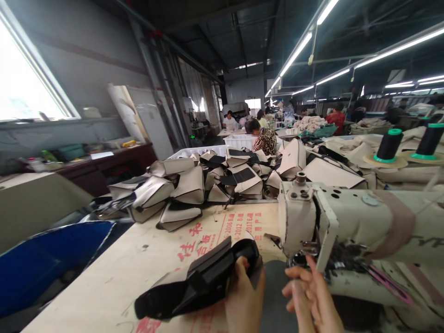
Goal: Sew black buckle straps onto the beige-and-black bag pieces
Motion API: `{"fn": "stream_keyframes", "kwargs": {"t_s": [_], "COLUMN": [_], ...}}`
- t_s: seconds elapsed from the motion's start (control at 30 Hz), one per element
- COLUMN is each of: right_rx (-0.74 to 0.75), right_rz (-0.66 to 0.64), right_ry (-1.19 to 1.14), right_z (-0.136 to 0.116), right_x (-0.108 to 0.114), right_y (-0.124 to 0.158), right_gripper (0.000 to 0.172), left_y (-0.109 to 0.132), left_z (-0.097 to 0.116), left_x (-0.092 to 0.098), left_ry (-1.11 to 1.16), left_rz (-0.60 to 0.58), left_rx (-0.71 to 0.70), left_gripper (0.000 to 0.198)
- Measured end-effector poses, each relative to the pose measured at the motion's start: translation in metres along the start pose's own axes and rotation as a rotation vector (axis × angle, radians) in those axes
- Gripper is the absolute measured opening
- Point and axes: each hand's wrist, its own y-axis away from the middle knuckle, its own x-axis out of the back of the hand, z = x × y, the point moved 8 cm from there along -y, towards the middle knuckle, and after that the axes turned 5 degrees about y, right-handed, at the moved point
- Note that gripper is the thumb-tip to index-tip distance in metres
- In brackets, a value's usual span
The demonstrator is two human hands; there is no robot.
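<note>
"What is spreading across the lower middle?"
"A worktable (121,273). The left hand (244,293) is holding a bag (194,284) over it, and the right hand (314,296) is hovering to the right, near the sewing machine (347,222)."
"Where is that standing?"
"Right of frame; two thread spools (389,147) are standing behind it, toward the right edge."
"And beyond?"
"A heap of bags (187,185) is lying along the table's far edge, with a person (266,142) sitting behind. A window (29,69) is filling the upper left."
</note>
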Motion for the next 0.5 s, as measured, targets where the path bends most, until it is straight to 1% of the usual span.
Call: {"fn": "stream_keyframes", "kwargs": {"t_s": [0.07, 0.1, 0.13, 0.17, 0.2, 0.23, 0.27, 0.3, 0.33, 0.37, 0.4, 0.43, 0.47, 0.5], "right_rx": [-0.149, -0.177, -0.171, -0.122, -0.016, 0.14, 0.33, 0.533, 0.715, 0.852, 0.947, 1.0, 1.026, 1.046], "right_rz": [0.057, 0.078, 0.099, 0.122, 0.138, 0.137, 0.115, 0.068, -0.005, -0.092, -0.175, -0.232, -0.237, -0.211], "right_ry": [-0.227, -0.288, -0.302, -0.258, -0.158, -0.019, 0.137, 0.292, 0.416, 0.509, 0.575, 0.626, 0.661, 0.67], "right_z": [0.004, 0.005, 0.007, 0.009, 0.008, 0.004, -0.002, -0.008, -0.013, -0.015, -0.017, -0.019, -0.023, -0.028], "right_x": [-0.012, -0.016, -0.016, -0.014, -0.01, -0.006, -0.003, -0.002, -0.002, 0.0, 0.005, 0.012, 0.022, 0.033], "right_y": [-0.002, -0.003, -0.004, -0.007, -0.01, -0.012, -0.014, -0.013, -0.012, -0.012, -0.013, -0.015, -0.018, -0.019], "right_gripper": [0.041, 0.039, 0.034, 0.027, 0.021, 0.017, 0.013, 0.011, 0.01, 0.01, 0.011, 0.013, 0.015, 0.018], "left_y": [-0.005, -0.01, -0.015, -0.021, -0.026, -0.032, -0.036, -0.041, -0.045, -0.049, -0.053, -0.056, -0.06, -0.063], "left_z": [0.004, 0.003, 0.002, 0.002, 0.002, 0.002, 0.004, 0.007, 0.011, 0.017, 0.023, 0.027, 0.027, 0.022], "left_x": [-0.007, -0.011, -0.015, -0.019, -0.022, -0.025, -0.028, -0.031, -0.033, -0.035, -0.036, -0.035, -0.032, -0.027], "left_ry": [-0.136, -0.194, -0.241, -0.269, -0.281, -0.281, -0.275, -0.266, -0.265, -0.273, -0.289, -0.308, -0.33, -0.349], "left_rz": [0.055, 0.067, 0.07, 0.068, 0.062, 0.053, 0.042, 0.03, 0.018, 0.007, -0.002, -0.007, -0.007, -0.001], "left_rx": [-0.064, -0.079, -0.09, -0.098, -0.1, -0.097, -0.089, -0.085, -0.104, -0.144, -0.201, -0.263, -0.313, -0.34], "left_gripper": [0.038, 0.039, 0.039, 0.04, 0.041, 0.041, 0.041, 0.04, 0.037, 0.034, 0.029, 0.026, 0.025, 0.025]}}
